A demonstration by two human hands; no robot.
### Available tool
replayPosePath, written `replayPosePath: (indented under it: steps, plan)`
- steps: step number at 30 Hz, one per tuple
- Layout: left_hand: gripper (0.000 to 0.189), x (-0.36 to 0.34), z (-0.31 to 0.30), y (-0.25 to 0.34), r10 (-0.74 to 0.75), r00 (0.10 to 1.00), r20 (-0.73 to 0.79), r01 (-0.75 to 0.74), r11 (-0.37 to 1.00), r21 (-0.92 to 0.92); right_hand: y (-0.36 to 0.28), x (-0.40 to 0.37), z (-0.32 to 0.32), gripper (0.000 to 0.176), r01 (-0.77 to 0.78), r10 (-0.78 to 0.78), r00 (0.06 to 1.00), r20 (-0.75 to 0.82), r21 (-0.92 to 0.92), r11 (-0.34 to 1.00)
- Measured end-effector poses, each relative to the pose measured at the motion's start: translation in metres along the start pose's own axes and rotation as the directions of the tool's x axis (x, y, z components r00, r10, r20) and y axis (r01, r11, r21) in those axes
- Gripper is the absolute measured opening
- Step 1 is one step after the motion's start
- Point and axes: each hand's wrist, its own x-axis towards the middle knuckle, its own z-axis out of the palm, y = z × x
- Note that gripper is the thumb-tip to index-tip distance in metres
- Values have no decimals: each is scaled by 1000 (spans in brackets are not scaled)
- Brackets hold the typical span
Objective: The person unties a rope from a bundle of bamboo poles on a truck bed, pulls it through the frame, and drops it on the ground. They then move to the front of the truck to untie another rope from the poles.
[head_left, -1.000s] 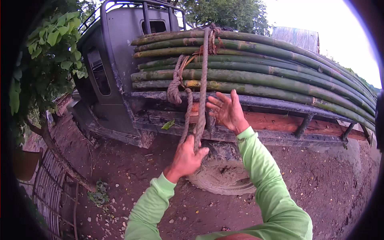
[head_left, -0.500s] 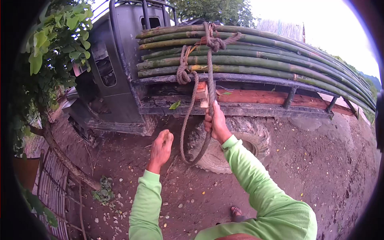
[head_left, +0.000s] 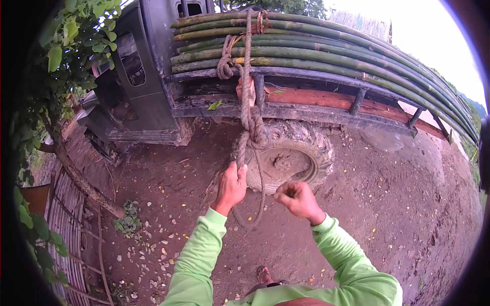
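Observation:
A thick brown rope [head_left: 247,66] runs down over a stack of green bamboo poles [head_left: 316,48] on the truck's side. Below the truck bed it gathers into a bulky knot [head_left: 259,136], with a loop hanging under it. My left hand [head_left: 232,187] is closed around the rope just beneath that knot. To the right of the loop, apart from it, my right hand [head_left: 302,200] is curled with nothing visible in its fingers. Another knotted part of the rope [head_left: 225,64] rests against the poles at the left.
Behind the rope are the truck's metal side rail [head_left: 306,74] and a muddy wheel [head_left: 319,153]. The dark truck cab [head_left: 145,97] stands to the left. A leafy tree [head_left: 76,183] and bamboo slats [head_left: 64,234] line the left side. Muddy ground [head_left: 388,204] lies below.
My left hand has moved onto the rope, while my right hand has let go and moved down to the right. The bulky knot now hangs below the bed instead of up at the poles.

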Motion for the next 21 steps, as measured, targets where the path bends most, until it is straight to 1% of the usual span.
replayPosePath:
  steps: [1, 2, 3, 4, 5, 6, 7, 8, 9, 10, 11, 12, 13, 14, 15, 16, 17, 18, 19, 20, 21]
  plan:
    - [28, -36, 3, 2, 81, 996, 31, -81, 997, -11, -24, 18, -19, 11, 137, -119, 984, -135, 129, 982]
    - [26, -73, 3, 9, 63, 991, 119, -59, 997, -40, -38, 45, -41, 15, 281, -247, 955, -164, 232, 931]
    - [23, -107, 4, 13, 106, 979, 176, -106, 994, -13, -61, 71, -53, 29, 284, -230, 937, -263, 190, 940]
    - [22, -140, -1, 23, 23, 959, 284, -8, 999, -53, -74, 102, -62, 47, 291, -239, 934, -266, 177, 940]
    - [22, -167, -7, 25, 15, 939, 343, -3, 999, -34, -89, 129, -59, 61, 249, -193, 945, -263, 200, 947]
    - [22, -196, -15, 26, 1, 914, 405, 7, 1000, -19, -82, 164, -60, 70, 148, -111, 972, -209, 170, 974]
    - [22, -222, -23, 28, -13, 886, 463, 20, 1000, -10, -89, 180, -46, 70, 46, -11, 991, -136, 256, 966]
    - [22, -247, -31, 28, -12, 878, 479, 19, 1000, -11, -72, 215, -39, 70, -81, 88, 996, -6, 336, 938]
    - [22, -271, -43, 27, -13, 870, 493, 21, 1000, -10, -58, 247, -28, 69, -9, -2, 999, 32, 332, 943]
    - [22, -292, -54, 25, -17, 864, 503, 23, 1000, -7, -62, 261, -17, 60, -86, 49, 993, 105, 395, 915]
    - [22, -311, -64, 24, -87, 865, 495, 79, 996, 37, -83, 252, -4, 57, -180, 175, 983, 53, 454, 873]
    - [22, -329, -74, 23, -159, 862, 482, 136, 987, 82, -82, 275, -6, 49, -274, 107, 950, 293, 620, 735]
    - [22, -348, -84, 22, -233, 852, 468, 197, 972, 125, -91, 277, 6, 45, -247, 82, 962, 260, 701, 669]
    - [21, -363, -91, 11, -296, 853, 430, 252, 955, 157, -94, 286, 14, 41, -194, 52, 976, 213, 725, 660]
    - [21, -371, -103, -4, -386, 834, 394, 322, 921, 220, -85, 299, 18, 39, -203, 48, 973, 224, 750, 629]
    - [21, -374, -119, -24, -465, 809, 360, 383, 881, 279, -96, 271, 50, 40, -36, 69, 997, -23, 672, 740]
    - [26, -374, -139, -52, -489, 799, 350, 384, 863, 329, -108, 236, 76, 45, 115, 46, 960, -278, 535, 837]
    - [31, -368, -158, -78, -503, 795, 338, 378, 847, 373, -89, 226, 75, 41, 121, -20, 989, -144, 737, 665]
    - [42, -353, -177, -86, -520, 794, 314, 343, 810, 476, -92, 188, 99, 42, 109, 137, 962, -236, 792, 600]
    - [52, -332, -193, -92, -526, 799, 292, 292, 763, 577, -78, 155, 120, 42, 106, 98, 974, -203, 797, 595]
    - [61, -304, -197, -105, -507, 833, 224, 328, 776, 538, -56, 125, 142, 46, 27, 134, 984, -118, 839, 544]
